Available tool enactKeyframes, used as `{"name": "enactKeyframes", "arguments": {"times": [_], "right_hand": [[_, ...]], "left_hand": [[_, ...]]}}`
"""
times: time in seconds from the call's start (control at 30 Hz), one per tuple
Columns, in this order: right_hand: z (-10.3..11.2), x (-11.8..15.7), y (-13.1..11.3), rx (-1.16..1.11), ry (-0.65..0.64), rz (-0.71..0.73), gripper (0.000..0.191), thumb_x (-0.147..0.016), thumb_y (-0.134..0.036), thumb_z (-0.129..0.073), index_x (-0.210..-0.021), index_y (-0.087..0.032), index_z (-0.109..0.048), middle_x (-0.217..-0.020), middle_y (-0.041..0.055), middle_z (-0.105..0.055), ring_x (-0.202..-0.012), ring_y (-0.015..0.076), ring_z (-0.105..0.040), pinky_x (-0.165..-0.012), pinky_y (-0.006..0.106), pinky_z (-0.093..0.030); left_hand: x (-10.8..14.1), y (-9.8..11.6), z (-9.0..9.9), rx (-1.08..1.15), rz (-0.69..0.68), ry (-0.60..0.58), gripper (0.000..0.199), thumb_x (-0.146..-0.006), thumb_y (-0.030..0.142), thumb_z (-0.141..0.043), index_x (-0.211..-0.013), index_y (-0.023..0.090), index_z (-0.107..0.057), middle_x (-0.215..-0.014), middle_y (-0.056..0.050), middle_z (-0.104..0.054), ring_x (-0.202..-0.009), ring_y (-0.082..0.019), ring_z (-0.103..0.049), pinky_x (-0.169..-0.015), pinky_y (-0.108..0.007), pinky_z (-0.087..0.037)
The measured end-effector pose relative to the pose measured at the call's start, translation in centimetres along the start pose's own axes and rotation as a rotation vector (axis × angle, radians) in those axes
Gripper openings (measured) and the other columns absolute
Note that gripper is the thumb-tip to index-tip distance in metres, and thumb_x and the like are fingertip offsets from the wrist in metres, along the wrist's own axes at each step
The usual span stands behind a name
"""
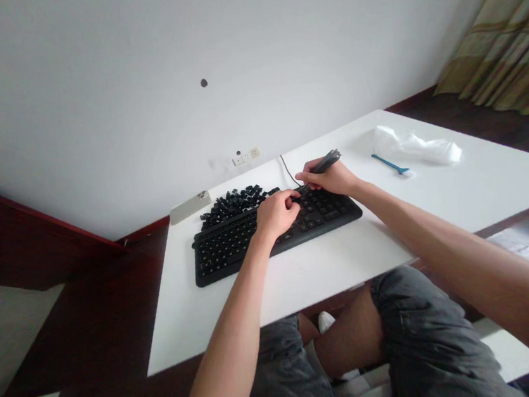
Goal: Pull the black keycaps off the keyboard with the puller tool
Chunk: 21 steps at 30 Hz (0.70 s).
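Grey denim shorts (427, 333) fill the bottom of the view, and two bare forearms reach over them to a black keyboard (232, 253) near the left side of the white worktop (303, 283). The left hand (276, 215) is half-closed and curled over the middle of the keys, its fingertips hidden, so I cannot tell whether it has hold of a key. The right hand (328, 178) sits at the keyboard's rear edge, its fingers closed around a black pen-shaped tool (328, 161), whose end points away up the worktop. A loose heap of black keycaps (234, 203) lies against the keyboard's rear edge, toward the far left corner, and looks like the likeliest trouble: a nudge to the keyboard could push caps over the far edge into the gap by the wall. A pale phone (190, 207) lies just beside the heap, and a thin black cable (287, 171) runs from the keyboard's rear toward the wall, where a snag could drag the keyboard. A slip of the tool could flick a small cap away. Toward the right side of the worktop lie a crumpled white plastic bag (414, 146) and a blue-handled brush (390, 165).
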State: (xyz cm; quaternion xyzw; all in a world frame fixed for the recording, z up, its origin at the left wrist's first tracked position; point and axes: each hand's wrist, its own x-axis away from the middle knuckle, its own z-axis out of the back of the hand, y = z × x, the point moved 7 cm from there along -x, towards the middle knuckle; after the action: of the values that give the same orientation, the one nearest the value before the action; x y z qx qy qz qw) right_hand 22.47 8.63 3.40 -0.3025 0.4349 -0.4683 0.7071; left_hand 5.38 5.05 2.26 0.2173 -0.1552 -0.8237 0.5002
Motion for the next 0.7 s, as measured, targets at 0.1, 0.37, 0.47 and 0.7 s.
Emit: {"name": "enactKeyframes", "arguments": {"times": [0.1,0.37,0.47,0.7], "right_hand": [[0.1,0.0,-0.3,0.023,-0.034,0.019,0.042,-0.091,-0.056,-0.071,-0.069,-0.02,-0.069,-0.055,-0.0011,-0.06,-0.053,0.0138,-0.051,-0.058,0.031,-0.04],[-0.6,0.7,-1.7,0.063,-0.204,0.055,0.042,-0.095,-0.054,-0.064,-0.072,-0.02,-0.071,-0.06,-0.0011,-0.062,-0.052,0.0132,-0.052,-0.056,0.031,-0.039],[-0.8,0.8,-2.0,0.123,-0.205,0.048,0.042,-0.096,-0.053,-0.062,-0.071,-0.021,-0.069,-0.059,-0.0016,-0.061,-0.053,0.0137,-0.053,-0.057,0.032,-0.04],[-1.6,1.6,-4.1,0.371,-0.258,0.175,0.041,-0.097,-0.048,-0.063,-0.064,-0.024,-0.066,-0.057,-0.0005,-0.058,-0.056,0.0148,-0.046,-0.062,0.034,-0.036]], "left_hand": [[0.0,-0.1,-0.1,0.009,0.007,0.003,0.028,-0.092,0.018,-0.064,-0.114,0.028,-0.079,-0.09,0.001,-0.076,-0.081,-0.018,-0.069,-0.079,-0.028,-0.051],[-0.4,-0.6,0.3,0.109,-0.002,0.051,0.028,-0.091,0.011,-0.06,-0.109,0.021,-0.078,-0.085,-0.001,-0.074,-0.075,-0.017,-0.066,-0.076,-0.027,-0.05],[-0.3,-0.7,0.2,0.082,0.008,0.054,0.03,-0.092,0.012,-0.06,-0.114,0.024,-0.077,-0.084,0.0,-0.074,-0.074,-0.017,-0.066,-0.074,-0.028,-0.049],[-0.2,-0.4,-0.2,-0.084,-0.001,0.02,0.021,-0.095,0.019,-0.06,-0.1,0.026,-0.079,-0.089,-0.002,-0.076,-0.083,-0.022,-0.07,-0.074,-0.031,-0.049]]}}
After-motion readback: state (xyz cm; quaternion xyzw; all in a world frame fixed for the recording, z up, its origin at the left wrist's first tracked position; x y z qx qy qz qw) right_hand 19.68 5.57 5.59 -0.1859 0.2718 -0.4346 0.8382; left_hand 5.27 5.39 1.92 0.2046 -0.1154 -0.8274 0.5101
